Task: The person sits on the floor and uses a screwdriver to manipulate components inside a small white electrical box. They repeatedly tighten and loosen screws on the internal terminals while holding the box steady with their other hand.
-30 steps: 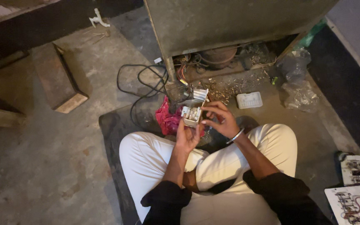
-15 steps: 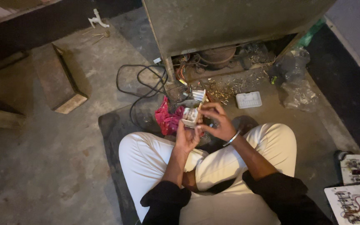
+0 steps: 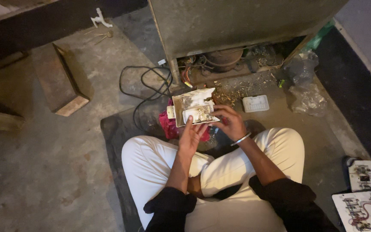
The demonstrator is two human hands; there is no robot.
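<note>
My left hand (image 3: pixel 190 136) props the open white box (image 3: pixel 193 107) from below while my right hand (image 3: pixel 230 122) pinches its edge; a loose grip could drop it onto the floor (image 3: pixel 44 172).

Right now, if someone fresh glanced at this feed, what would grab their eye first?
Most likely the pale rectangular electrical module at centre frame, held between the left hand and the right hand above crossed legs in white trousers. Behind it, the grey metal appliance shows its open base with wiring and debris, a black cable looping on the floor to its left.
</note>
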